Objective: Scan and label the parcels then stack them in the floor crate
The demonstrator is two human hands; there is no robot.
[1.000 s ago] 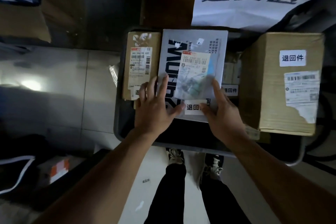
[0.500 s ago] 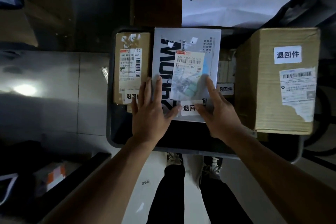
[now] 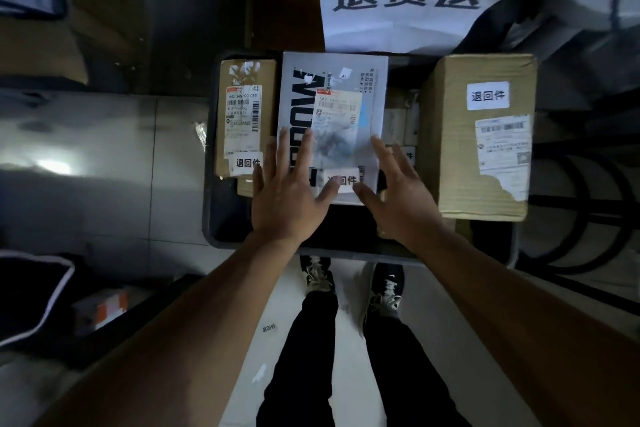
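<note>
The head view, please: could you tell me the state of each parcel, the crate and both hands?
Grey flat parcel: flat in crate, labelled.
Narrow brown box: flat in crate, labelled.
Large brown box: at crate's right, shipping label torn.
Floor crate: holds parcels.
Left hand: open, on grey parcel.
Right hand: open, at grey parcel's edge.

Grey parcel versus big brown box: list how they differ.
The grey parcel is flat and pale with bold black lettering; the big brown box is plain cardboard and bulkier. Both hands lie on the grey parcel; nothing touches the brown box. Both carry a shipping label and a white 退回件 sticker.
</note>
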